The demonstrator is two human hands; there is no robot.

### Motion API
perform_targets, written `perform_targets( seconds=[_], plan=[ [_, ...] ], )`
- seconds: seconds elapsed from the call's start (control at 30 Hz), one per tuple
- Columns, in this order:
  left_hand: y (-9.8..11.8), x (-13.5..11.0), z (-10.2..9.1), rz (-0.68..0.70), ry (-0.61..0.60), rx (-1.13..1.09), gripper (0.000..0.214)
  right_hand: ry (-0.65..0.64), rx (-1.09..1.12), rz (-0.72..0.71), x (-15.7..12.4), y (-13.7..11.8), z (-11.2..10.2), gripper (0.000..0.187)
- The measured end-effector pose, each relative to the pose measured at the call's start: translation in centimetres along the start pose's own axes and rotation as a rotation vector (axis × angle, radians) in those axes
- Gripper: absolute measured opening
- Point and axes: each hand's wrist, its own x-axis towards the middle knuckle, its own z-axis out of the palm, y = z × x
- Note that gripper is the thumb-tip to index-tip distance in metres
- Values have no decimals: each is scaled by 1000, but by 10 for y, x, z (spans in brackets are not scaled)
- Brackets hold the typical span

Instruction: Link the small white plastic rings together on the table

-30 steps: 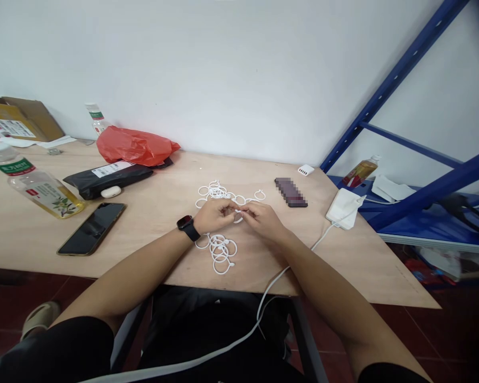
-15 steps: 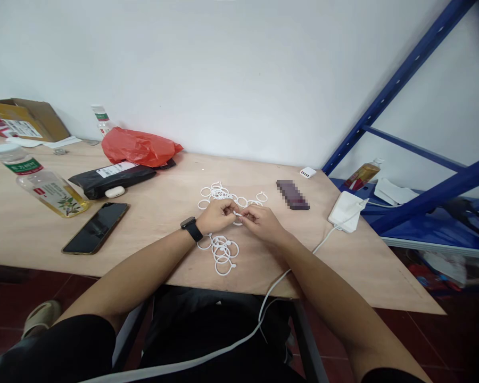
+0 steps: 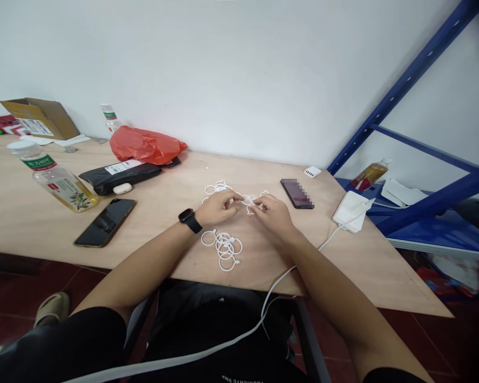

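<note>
My left hand (image 3: 219, 206), with a black watch (image 3: 189, 219) on its wrist, reaches to the near side of a pile of white plastic rings (image 3: 219, 187). Its thumb and index finger are apart, the index fingertip touching the rings. My right hand (image 3: 276, 214) comes in from the other side, with thumb and index finger closed on a white ring (image 3: 249, 200) at the pile's edge. The hands partly cover the pile. Nearer to me lies a second, loose group of white rings (image 3: 225, 246), several overlapping, each with a small clasp-like end.
Left on the wooden table (image 3: 163, 213) are a phone (image 3: 105, 222), a drink bottle (image 3: 59, 181), a white case (image 3: 122, 188), a black parcel (image 3: 123, 175) and a red bag (image 3: 147, 144). At right are another phone (image 3: 297, 193), a white adapter (image 3: 351, 211) and a cable (image 3: 277, 282).
My hands have moved apart from their shared pinch on a small white piece and reached forward into the pile of rings. The whole view has shifted slightly.
</note>
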Motion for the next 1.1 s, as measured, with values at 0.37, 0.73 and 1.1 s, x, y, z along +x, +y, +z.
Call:
perform_targets(
  seconds=[0.37, 0.73, 1.1],
  plan=[
    [-17, -7, -2, -64, -588, -76, 30, -41, -7, 47, 0, 0, 4, 19],
    [-17, -5, 1, -179, -559, -69, 25, -291, 140, -110, -4, -13, 0, 21],
    [-16, -4, 7, -115, -470, 30, 18, -481, 110, -119, -5, -18, 8, 18]
  ],
)
